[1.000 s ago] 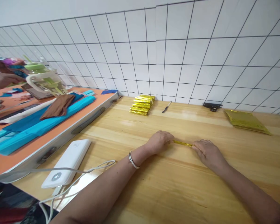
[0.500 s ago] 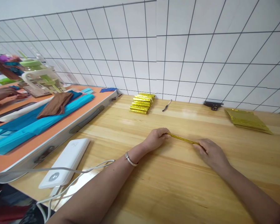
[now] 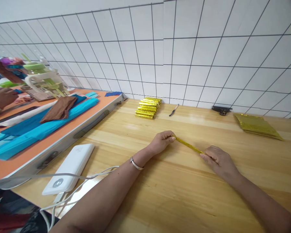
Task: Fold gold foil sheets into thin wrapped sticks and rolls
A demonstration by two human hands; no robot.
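A narrow strip of shiny gold foil [image 3: 189, 145] stretches between my two hands, just over the wooden table [image 3: 174, 194]. My left hand [image 3: 163, 141], with a silver bangle on its wrist, pinches the far left end. The near right end is pinched by my right hand [image 3: 217, 159]. Beyond my left hand lies a row of folded gold foil pieces [image 3: 148, 108], close to the tiled wall. A stack of flat gold foil sheets [image 3: 258, 126] rests at the back right.
A pen [image 3: 174, 110] and a black clip [image 3: 221, 110] lie near the wall. On the left are a white power bank [image 3: 69, 168] with cables and an orange-topped table [image 3: 97, 113] bearing blue and brown cloth or paper. Another person's hand [image 3: 3, 97] shows at the far left.
The foil strip now slants more steeply and shows more of its width. My left hand has risen slightly and my right hand dropped slightly. The other person's hand has shifted.
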